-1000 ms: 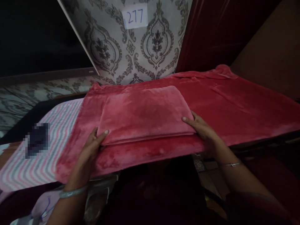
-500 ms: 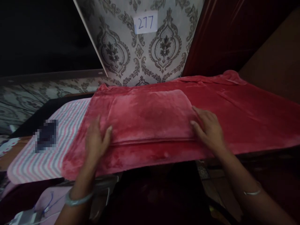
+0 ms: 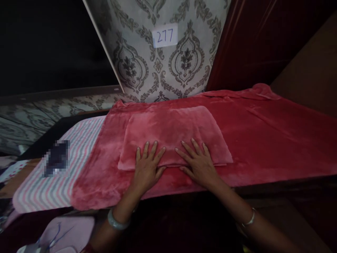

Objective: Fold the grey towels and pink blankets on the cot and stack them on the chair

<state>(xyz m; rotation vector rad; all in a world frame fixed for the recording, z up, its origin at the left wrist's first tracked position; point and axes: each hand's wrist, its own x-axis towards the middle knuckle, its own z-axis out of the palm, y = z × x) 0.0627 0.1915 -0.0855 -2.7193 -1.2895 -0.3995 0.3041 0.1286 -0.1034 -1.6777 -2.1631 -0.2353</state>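
A folded pink-red plush cloth [image 3: 173, 131] lies on top of a larger red plush blanket [image 3: 263, 140] spread over the table. My left hand [image 3: 147, 168] rests flat on the folded cloth's near edge, fingers spread. My right hand [image 3: 198, 163] lies flat beside it on the same near edge, fingers apart. Neither hand grips anything. Both wrists wear bangles.
A pink and grey striped cloth [image 3: 39, 189] covers the table's left part, with a blurred dark object [image 3: 56, 158] on it. A patterned wall panel with a "277" label [image 3: 164, 35] stands behind. A pale pink item [image 3: 60, 235] sits at the lower left.
Both hands left the folded cloth's left and right sides and came together at the middle of its near edge, now pressing flat on it.
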